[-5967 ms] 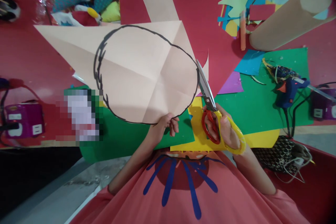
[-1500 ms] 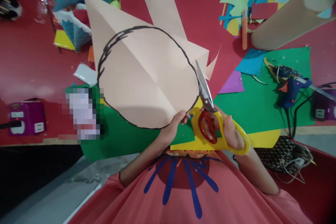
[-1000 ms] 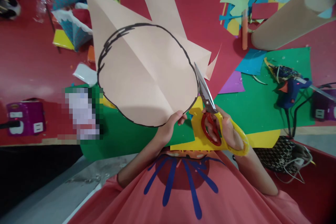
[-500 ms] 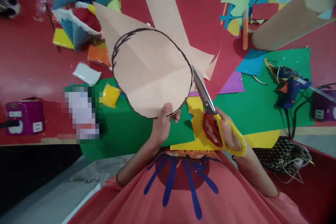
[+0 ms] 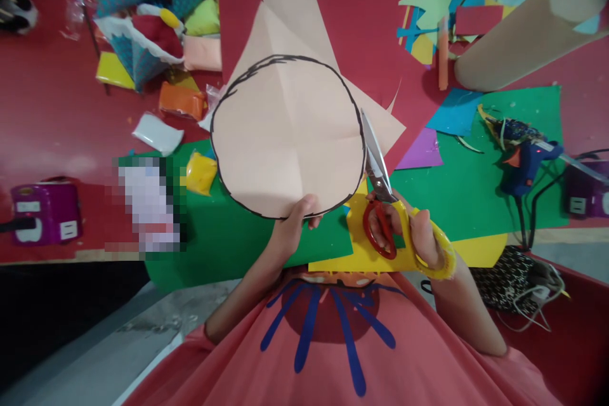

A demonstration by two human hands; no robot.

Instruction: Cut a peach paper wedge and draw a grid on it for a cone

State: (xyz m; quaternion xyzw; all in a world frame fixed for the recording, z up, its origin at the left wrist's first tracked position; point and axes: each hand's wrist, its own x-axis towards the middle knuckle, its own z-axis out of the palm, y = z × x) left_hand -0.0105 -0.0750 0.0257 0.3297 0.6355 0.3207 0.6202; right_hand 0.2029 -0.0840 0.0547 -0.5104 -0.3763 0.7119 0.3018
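A peach sheet of paper (image 5: 285, 139) carries a round outline in black marker. My left hand (image 5: 295, 221) pinches its bottom edge, thumb on top and fingers beneath. The paper's lower and right sides follow the black line, while uncut paper rises to a point above it. In my right hand (image 5: 419, 235) are scissors (image 5: 380, 187) with one red and one yellow handle loop. Their blades point up along the paper's right edge, near the line. Beyond lie a peach paper strip (image 5: 297, 6) and a peach offcut (image 5: 380, 124).
Green card (image 5: 476, 196) and yellow card (image 5: 476, 252) lie under my hands. To the right are a blue glue gun (image 5: 528, 165), a brown paper tube (image 5: 514, 44) and scraps. Clay packets (image 5: 181, 100) and a pixelated object (image 5: 150, 203) are at left.
The paper has turned clockwise, its point swinging from upper left toward the top, and shifted slightly right. The scissors have moved a little right and their handles are further apart.
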